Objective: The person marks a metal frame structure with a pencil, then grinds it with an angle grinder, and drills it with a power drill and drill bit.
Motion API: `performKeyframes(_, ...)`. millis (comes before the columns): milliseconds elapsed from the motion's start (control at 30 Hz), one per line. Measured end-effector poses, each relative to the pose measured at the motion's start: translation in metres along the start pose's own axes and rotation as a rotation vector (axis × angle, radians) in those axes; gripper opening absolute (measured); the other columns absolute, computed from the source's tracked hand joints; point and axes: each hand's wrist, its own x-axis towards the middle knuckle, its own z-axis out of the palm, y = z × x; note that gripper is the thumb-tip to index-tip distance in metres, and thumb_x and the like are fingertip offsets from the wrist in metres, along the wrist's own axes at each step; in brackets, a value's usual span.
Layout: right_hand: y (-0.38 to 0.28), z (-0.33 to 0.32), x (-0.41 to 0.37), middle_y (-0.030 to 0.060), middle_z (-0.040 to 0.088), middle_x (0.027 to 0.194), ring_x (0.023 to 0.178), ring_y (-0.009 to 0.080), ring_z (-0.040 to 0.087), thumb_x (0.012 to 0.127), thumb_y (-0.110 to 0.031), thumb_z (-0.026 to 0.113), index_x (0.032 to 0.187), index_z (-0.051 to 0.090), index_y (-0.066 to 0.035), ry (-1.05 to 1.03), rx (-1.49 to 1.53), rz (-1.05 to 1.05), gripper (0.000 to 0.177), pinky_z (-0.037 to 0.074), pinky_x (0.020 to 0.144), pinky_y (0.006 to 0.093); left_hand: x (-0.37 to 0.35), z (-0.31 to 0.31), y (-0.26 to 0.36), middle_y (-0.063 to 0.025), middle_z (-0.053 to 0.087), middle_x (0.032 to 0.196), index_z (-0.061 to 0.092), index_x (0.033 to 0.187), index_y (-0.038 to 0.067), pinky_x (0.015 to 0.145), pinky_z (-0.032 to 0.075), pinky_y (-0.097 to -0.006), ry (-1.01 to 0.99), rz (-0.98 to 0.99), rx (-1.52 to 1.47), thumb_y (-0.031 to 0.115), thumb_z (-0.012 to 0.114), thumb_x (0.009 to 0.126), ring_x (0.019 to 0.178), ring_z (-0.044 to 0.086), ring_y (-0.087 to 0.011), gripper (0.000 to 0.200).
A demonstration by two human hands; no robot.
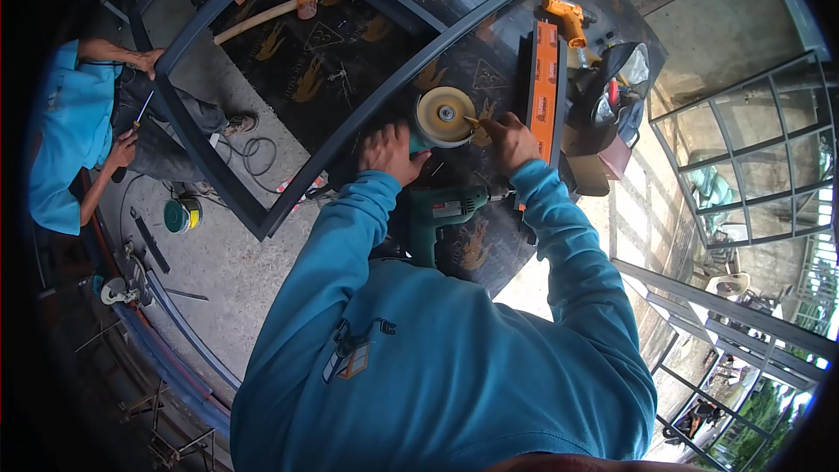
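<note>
An angle grinder with a round, yellowish disc [443, 115] lies disc-up on the dark board. My left hand [387, 153] grips its teal body, which is mostly hidden under the fingers. In my closed right hand [513, 142] is a thin yellowish stick-like piece [473, 122], its tip right at the disc's right edge. I cannot tell exactly what this piece is. A green power drill [441, 210] rests between my forearms, its chuck pointing right. Just beyond my right hand is a long orange spirit level [546, 92].
A dark metal frame [350, 118] spans the board's left side, with a mallet [306, 2] inside it. At left, another person [74, 131] holds the frame and a screwdriver [144, 105]. An orange cordless drill [568, 17] and an open bag [620, 92] lie at right.
</note>
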Motion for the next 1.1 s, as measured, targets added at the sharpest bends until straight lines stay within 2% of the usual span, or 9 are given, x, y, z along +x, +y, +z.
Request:
performKeyframes(100, -0.007, -0.006, 0.001, 0.0159, 0.058, 0.09, 0.079, 0.0374, 0.063, 0.075, 0.001, 0.056, 0.109, 0.07, -0.015, -0.002, -0.009, 0.015, 0.04, 0.052, 0.067, 0.0445, -0.001, 0.0, -0.001, -0.015, 0.058, 0.1, 0.048, 0.121, 0.004, 0.079, 0.048, -0.0457, 0.002, 0.004, 0.007, 0.051, 0.071, 0.074, 0.093, 0.06, -0.0323, 0.07)
performKeyframes(167, -0.012, -0.012, 0.003, 0.0217, 0.06, 0.104, 0.087, 0.0381, 0.066, 0.082, 0.0, 0.055, 0.115, 0.068, -0.014, -0.113, -0.017, 0.062, 0.038, 0.055, 0.078, 0.0423, 0.0, 0.001, 0.0, -0.015, 0.058, 0.1, 0.048, 0.121, 0.004, 0.079, 0.048, -0.0457, 0.015, 0.006, 0.008, 0.051, 0.071, 0.074, 0.093, 0.06, -0.0323, 0.069)
performKeyframes(667, -0.01, -0.004, 0.009, 0.0179, 0.062, 0.097, 0.084, 0.0353, 0.066, 0.073, 0.003, 0.061, 0.11, 0.07, -0.016, 0.021, 0.036, -0.025, 0.042, 0.055, 0.074, 0.041, 0.0, 0.0, 0.0, -0.0146, 0.058, 0.1, 0.048, 0.121, 0.004, 0.079, 0.049, -0.0455, 0.006, 0.001, 0.004, 0.05, 0.072, 0.074, 0.092, 0.061, -0.0321, 0.07)
performKeyframes(1100, -0.011, -0.005, 0.009, 0.0145, 0.064, 0.093, 0.082, 0.0336, 0.066, 0.07, 0.002, 0.063, 0.107, 0.071, -0.016, 0.063, 0.072, -0.038, 0.042, 0.055, 0.072, 0.0408, 0.001, 0.0, 0.0, -0.0149, 0.058, 0.101, 0.048, 0.121, 0.005, 0.079, 0.048, -0.0452, 0.001, -0.001, 0.002, 0.05, 0.072, 0.074, 0.093, 0.06, -0.0319, 0.069)
